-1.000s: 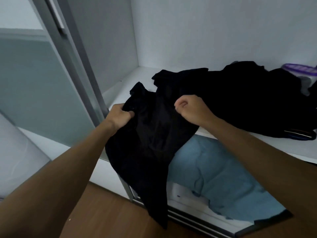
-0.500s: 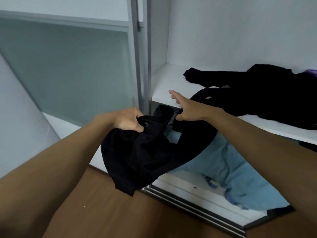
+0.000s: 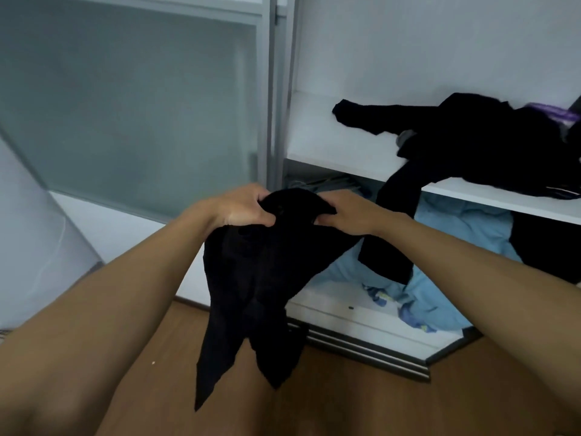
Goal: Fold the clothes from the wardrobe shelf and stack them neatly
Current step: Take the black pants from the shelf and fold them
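Both hands grip a black garment (image 3: 264, 278) at its bunched top: left hand (image 3: 243, 210) and right hand (image 3: 345, 212) close together. The cloth hangs below them, off the shelf (image 3: 330, 152) beyond.

frosted sliding door (image 3: 132, 105); wooden floor (image 3: 345, 398) (brown); metal door track (image 3: 361, 346)

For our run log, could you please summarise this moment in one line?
left hand: grips black garment | right hand: grips same | garment: hanging unfolded | shelf: dark clothes
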A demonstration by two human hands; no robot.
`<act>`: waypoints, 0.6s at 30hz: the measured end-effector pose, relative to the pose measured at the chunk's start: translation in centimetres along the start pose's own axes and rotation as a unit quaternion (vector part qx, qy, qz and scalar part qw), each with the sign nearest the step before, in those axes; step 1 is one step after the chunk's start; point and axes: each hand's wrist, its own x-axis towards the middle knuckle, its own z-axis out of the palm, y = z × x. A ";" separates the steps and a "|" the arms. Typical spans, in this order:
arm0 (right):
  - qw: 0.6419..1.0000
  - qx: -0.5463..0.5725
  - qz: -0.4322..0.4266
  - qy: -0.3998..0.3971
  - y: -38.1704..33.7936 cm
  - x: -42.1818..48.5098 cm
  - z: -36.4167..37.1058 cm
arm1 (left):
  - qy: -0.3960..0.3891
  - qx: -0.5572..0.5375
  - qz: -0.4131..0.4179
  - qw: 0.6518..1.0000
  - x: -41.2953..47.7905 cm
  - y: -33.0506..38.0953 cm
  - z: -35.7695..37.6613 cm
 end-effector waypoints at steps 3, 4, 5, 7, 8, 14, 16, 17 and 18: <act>0.998 -0.006 0.030 0.049 -0.6 -1.2 -1.6 | -0.014 -0.007 0.008 1.000 0.4 0.0 -0.4; 0.998 -0.019 0.041 0.052 -0.7 -1.5 -2.2 | -0.028 0.014 0.013 0.999 0.5 0.1 -0.6; 0.997 -0.028 0.053 0.055 -0.8 -1.8 -2.8 | -0.043 0.038 0.014 0.998 0.6 0.3 -0.8; 0.995 -0.026 0.066 0.070 -1.0 -2.8 -3.7 | -0.068 0.074 0.002 0.995 1.0 0.7 -0.9; 0.994 -0.015 0.073 0.082 -1.2 -3.4 -4.1 | -0.076 0.089 -0.009 0.993 1.1 1.0 -0.8; 0.981 0.009 0.141 0.136 -1.5 -6.4 -6.3 | -0.068 0.192 -0.060 0.977 2.3 3.9 1.7; 0.974 0.005 0.168 0.150 -1.1 -7.5 -6.9 | -0.057 0.189 -0.057 0.979 2.6 4.7 2.7; 0.970 0.002 0.183 0.158 -0.9 -8.1 -7.1 | -0.055 0.190 -0.051 0.979 2.7 5.1 3.2; 0.966 -0.003 0.197 0.167 -0.6 -8.7 -7.1 | -0.055 0.195 -0.048 0.978 3.0 5.6 3.7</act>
